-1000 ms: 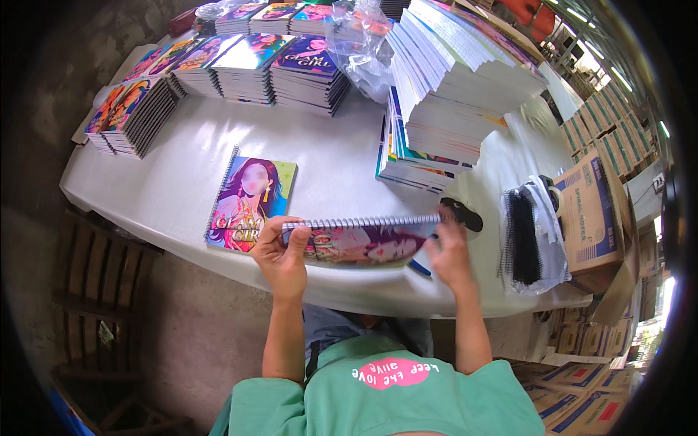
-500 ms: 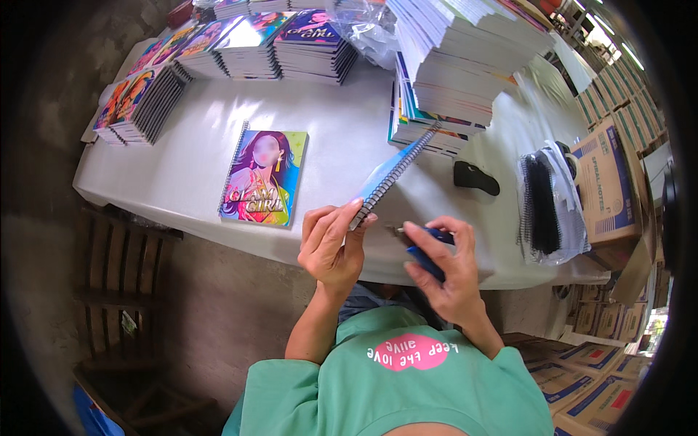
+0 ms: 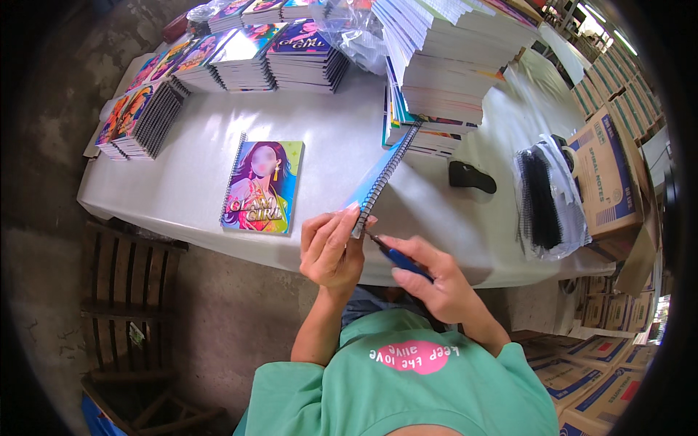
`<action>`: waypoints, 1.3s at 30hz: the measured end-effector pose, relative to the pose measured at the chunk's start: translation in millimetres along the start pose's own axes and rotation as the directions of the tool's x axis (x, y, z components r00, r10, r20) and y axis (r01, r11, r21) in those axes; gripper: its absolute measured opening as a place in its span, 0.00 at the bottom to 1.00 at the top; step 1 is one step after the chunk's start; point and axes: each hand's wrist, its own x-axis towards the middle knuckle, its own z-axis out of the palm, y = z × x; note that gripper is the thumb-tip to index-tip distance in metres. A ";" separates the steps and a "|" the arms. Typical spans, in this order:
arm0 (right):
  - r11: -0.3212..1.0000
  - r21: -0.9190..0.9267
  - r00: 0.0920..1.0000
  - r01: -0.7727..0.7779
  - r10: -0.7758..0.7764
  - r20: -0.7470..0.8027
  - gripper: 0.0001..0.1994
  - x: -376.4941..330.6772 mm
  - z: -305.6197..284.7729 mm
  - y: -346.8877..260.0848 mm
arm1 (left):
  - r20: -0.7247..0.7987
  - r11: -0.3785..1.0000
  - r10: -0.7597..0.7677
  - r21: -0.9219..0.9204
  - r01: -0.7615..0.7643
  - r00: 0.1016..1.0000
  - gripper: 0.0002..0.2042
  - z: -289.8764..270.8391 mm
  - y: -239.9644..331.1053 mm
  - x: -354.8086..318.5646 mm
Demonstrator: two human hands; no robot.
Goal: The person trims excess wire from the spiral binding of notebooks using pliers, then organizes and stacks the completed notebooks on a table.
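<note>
A: Where was the notebook (image 3: 379, 176)?

B: Held up on edge over the near rim of the surface (image 3: 182, 196), its wire spine toward the camera, running from the left hand (image 3: 331, 251) up toward one o'clock. Its lower end sat in that hand's grip, fingers wrapped round the corner of the spine.

A: And the right hand (image 3: 436, 283)?

B: At about four o'clock from the left one, closed on a blue-handled tool (image 3: 396, 258). The tool's tip pointed toward ten o'clock and met the bottom of the spine, just beside the left fingertips. Whether it actually pinched the wire, I could not tell.

A: So both grips were full?

B: Yes, the left holding the notebook, the right holding the tool, the two hands nearly touching.

A: What lay around them?

B: A finished notebook with a bright cover (image 3: 263, 187) lay flat at ten o'clock from the hands. A tall stack of notebooks (image 3: 443, 80) stood at twelve to one o'clock, just behind the raised one. A black object (image 3: 472, 176) rested at two o'clock, and a clear bag of black coils (image 3: 549, 200) lay further right at about three. Lower stacks (image 3: 218, 62) lined the far edge, toward eleven o'clock.
</note>
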 end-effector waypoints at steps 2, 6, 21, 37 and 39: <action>0.961 0.243 0.989 -0.134 0.115 0.091 0.24 -3.6 3.1 3.0 | 0.000 0.999 0.050 0.021 -0.050 0.999 0.18 -1.5 -1.9 -3.5; 0.999 0.052 0.991 -0.007 0.000 0.137 0.25 0.6 3.4 7.3 | 0.000 0.991 0.108 0.074 -0.108 0.994 0.17 -10.4 -11.5 4.8; 0.889 0.456 0.991 0.046 -0.099 0.092 0.45 92.4 14.8 18.9 | 0.601 0.995 0.077 -0.097 -0.023 0.795 0.16 -40.2 -47.0 144.4; 0.950 -0.017 0.943 -0.313 0.313 0.111 0.55 217.0 86.2 102.7 | 0.437 0.618 -0.669 0.776 0.124 0.601 0.23 -97.3 -183.3 17.7; 0.951 -0.081 0.924 -0.300 0.311 0.225 0.54 218.6 80.7 99.8 | 0.462 0.684 -0.596 0.721 0.114 0.657 0.21 -100.8 -193.1 18.9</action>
